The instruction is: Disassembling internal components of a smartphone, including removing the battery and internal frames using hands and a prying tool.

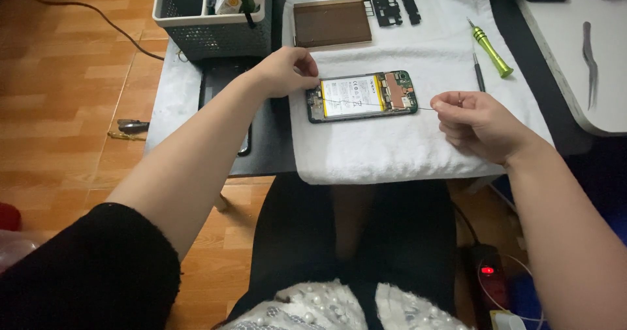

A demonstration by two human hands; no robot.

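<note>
The opened phone lies on the white towel, between both hands. The left hand, at the phone's left end, and the right hand, just beyond its right end, each pinch a thin wire stretched across it.

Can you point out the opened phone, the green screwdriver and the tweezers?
Opened phone [362,96]: head view, on its white battery.
Green screwdriver [491,50]: head view, on its handle.
Tweezers [590,62]: head view, middle of the metal arms.
</note>
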